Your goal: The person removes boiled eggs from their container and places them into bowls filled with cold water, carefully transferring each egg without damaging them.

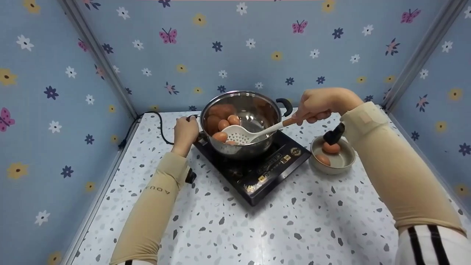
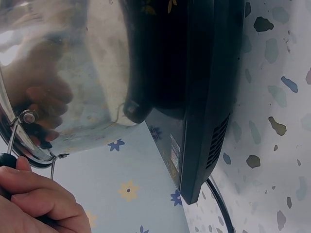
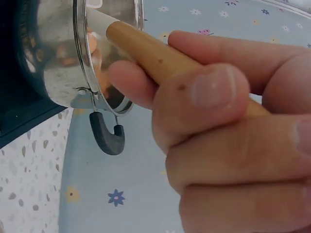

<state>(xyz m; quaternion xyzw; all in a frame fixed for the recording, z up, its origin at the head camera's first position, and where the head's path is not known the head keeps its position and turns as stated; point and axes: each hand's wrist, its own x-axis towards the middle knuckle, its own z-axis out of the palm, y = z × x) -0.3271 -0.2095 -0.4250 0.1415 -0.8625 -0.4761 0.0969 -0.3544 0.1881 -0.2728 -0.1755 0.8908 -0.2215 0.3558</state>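
A shiny steel pot (image 1: 239, 149) stands on a black induction cooktop (image 1: 274, 165). My left hand (image 1: 186, 133) grips the pot's left handle; in the left wrist view its curled fingers (image 2: 46, 194) wrap the black grip. With my right hand (image 1: 320, 103) I hold a white slotted spoon (image 1: 270, 129) by its wooden handle (image 3: 150, 53). The spoon's perforated bowl (image 1: 237, 133) lies inside the pot, among several brown eggs (image 1: 223, 124). One egg is partly hidden below the spoon. The pot's right handle (image 3: 107, 138) is free.
Right of the cooktop sits a small pale saucepan (image 1: 333, 170) holding two brown eggs (image 1: 331, 148); its black handle (image 1: 334, 134) points up toward my right sleeve. A black cord (image 1: 162, 125) runs along the left. Patterned walls (image 1: 257, 55) enclose the speckled table (image 1: 257, 235).
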